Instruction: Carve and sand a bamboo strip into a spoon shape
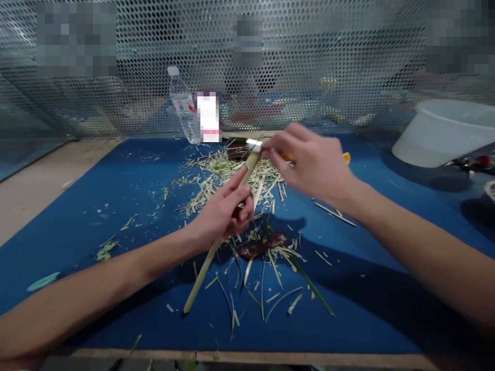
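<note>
My left hand (234, 203) is closed round a long pale green stick (201, 283), which slants from the near left up toward the far middle. Near the stick's upper end, my right hand (309, 162) grips a knife (254, 146), its bright blade lying against the stick. Part of an orange-brown handle shows between the fingers; the rest is hidden. Thin pale shavings (209, 190) are heaped beneath and beyond the stick. Closer to me lies a reddish-brown lump (263, 245) with strips around it.
A blue mat (127, 206) covers the table. At the back, a water bottle (181, 108) leans beside an upright phone (209, 118), before a perforated metal screen (309, 62). To the right stands a white tub (436, 134). A dark brown block (237, 149) lies behind the shavings.
</note>
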Demonstrator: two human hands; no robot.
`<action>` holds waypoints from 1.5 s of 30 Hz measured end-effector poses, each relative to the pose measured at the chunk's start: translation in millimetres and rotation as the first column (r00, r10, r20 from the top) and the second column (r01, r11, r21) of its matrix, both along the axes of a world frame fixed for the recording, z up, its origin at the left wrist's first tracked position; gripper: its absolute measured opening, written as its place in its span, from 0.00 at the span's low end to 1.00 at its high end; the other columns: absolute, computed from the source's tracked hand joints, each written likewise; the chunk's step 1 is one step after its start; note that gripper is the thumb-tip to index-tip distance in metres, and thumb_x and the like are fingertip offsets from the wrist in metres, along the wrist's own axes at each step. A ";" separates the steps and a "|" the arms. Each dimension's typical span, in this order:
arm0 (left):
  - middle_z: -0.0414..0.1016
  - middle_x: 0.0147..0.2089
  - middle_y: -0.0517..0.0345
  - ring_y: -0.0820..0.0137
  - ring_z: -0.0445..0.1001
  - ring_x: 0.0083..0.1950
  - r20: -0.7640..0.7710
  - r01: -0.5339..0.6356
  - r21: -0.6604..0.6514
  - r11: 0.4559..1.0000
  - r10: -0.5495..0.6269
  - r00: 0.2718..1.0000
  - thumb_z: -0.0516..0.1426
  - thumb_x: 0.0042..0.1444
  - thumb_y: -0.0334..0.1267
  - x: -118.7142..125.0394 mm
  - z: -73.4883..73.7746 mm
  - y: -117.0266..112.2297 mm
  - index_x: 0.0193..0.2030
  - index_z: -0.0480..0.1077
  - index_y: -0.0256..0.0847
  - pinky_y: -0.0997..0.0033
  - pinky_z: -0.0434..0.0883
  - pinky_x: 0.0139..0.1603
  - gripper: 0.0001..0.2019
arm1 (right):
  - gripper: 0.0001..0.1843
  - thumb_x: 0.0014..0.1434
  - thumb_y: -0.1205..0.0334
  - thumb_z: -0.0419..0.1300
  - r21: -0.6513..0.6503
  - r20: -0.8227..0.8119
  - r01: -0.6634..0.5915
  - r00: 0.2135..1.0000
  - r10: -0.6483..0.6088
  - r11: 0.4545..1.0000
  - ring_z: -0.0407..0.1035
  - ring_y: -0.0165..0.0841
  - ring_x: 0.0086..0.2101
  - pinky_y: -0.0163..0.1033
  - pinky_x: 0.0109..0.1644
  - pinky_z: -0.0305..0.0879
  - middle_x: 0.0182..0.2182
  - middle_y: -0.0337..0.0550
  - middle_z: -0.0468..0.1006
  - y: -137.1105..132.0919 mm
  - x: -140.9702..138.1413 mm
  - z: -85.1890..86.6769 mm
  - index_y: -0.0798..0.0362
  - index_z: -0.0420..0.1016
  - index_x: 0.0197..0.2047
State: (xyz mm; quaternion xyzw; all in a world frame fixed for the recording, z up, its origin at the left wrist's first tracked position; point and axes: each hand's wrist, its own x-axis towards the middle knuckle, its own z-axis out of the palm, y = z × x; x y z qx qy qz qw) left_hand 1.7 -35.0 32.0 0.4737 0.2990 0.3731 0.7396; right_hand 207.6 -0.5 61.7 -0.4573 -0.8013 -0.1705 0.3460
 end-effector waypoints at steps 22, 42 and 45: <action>0.59 0.18 0.72 0.79 0.49 0.17 -0.034 -0.035 0.125 0.992 0.040 0.999 0.52 0.69 0.39 -2.4 0.1 0.8 0.65 0.60 0.43 0.79 0.51 0.17 0.20 | 0.12 0.68 0.56 0.54 -0.092 -0.048 -0.237 0.971 0.234 0.967 0.67 0.28 0.29 0.36 0.30 0.56 0.38 0.43 0.77 -11.4 -15.2 -11.5 0.50 0.77 0.46; 0.56 0.17 0.72 0.78 0.50 0.17 -0.064 -0.110 0.084 0.990 0.116 0.991 0.54 0.67 0.37 3.5 6.7 0.9 0.74 0.53 0.43 0.78 0.49 0.16 0.30 | 0.15 0.69 0.53 0.52 0.021 -0.007 -0.006 1.000 0.006 1.000 0.69 0.31 0.31 0.38 0.27 0.50 0.39 0.43 0.79 -2.8 -13.0 -11.7 0.47 0.79 0.45; 0.58 0.18 0.71 0.78 0.52 0.18 -0.078 -0.045 0.090 0.995 0.052 0.996 0.55 0.67 0.38 -1.3 2.9 -4.3 0.77 0.47 0.43 0.77 0.53 0.18 0.34 | 0.13 0.68 0.52 0.53 0.038 -0.092 0.048 0.995 -0.044 0.998 0.70 0.35 0.32 0.39 0.28 0.56 0.39 0.46 0.79 2.6 2.3 -1.4 0.46 0.78 0.45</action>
